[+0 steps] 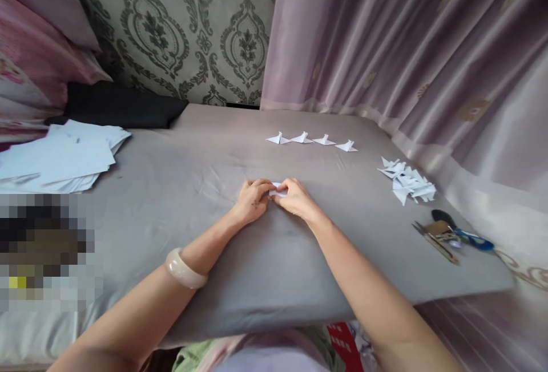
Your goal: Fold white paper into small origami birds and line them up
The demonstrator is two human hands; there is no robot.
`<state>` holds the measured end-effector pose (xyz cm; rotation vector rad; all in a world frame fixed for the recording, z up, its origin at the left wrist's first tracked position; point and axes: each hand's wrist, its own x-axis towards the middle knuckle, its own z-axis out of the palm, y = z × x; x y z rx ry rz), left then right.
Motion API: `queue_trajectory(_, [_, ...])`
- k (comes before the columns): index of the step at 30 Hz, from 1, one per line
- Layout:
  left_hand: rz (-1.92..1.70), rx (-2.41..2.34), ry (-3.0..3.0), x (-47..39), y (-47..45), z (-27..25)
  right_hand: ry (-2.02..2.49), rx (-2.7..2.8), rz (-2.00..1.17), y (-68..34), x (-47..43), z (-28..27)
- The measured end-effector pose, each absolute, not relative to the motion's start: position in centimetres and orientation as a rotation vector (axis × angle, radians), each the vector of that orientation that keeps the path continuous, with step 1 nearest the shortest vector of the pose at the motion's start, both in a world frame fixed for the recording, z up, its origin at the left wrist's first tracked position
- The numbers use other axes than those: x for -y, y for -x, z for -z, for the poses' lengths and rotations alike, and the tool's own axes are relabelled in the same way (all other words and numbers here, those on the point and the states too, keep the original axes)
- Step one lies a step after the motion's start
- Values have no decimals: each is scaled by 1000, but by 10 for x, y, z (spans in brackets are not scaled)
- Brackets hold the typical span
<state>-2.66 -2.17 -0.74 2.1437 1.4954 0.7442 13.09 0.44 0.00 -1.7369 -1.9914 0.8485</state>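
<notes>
Between my two hands is a small piece of white paper (279,191), mostly covered by the fingers, its folds too small to make out. My left hand (253,199) grips its left side with bent fingers. On the right side, my right hand (296,196) pinches the same paper between thumb and fingers. Both hands rest low over the grey cloth. Beyond them, several folded white paper cranes (303,137) stand in a row. A heap of more folded paper cranes (410,181) lies to the right.
A stack of white paper sheets (64,152) lies at the left, in front of a black cloth (124,106). Scissors with blue handles (475,239) and a slim pointed tool (436,243) lie near the right edge. A curtain (342,35) borders the grey surface (205,149).
</notes>
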Motion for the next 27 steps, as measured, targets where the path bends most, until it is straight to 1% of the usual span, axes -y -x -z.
queue_trajectory(8, [-737,-1468,-2144,23,27,5,1779,1938,-1162,-137,-14,-14])
queue_trajectory(14, [-701,-1481,-2174,23,28,5,1740,1907,-1308,-144,-20,-22])
queue_trajectory(22, [-613,-1565,-2317,25,27,5,1537,1900,-1425,-161,-25,-25])
queue_trajectory(25, [-577,-1560,-2494,24,26,3,1463,1833,-1398,-168,-23,-20])
queue_trajectory(27, [-552,-1470,-2660,24,24,2,1435,1792,-1347,-172,-20,-15])
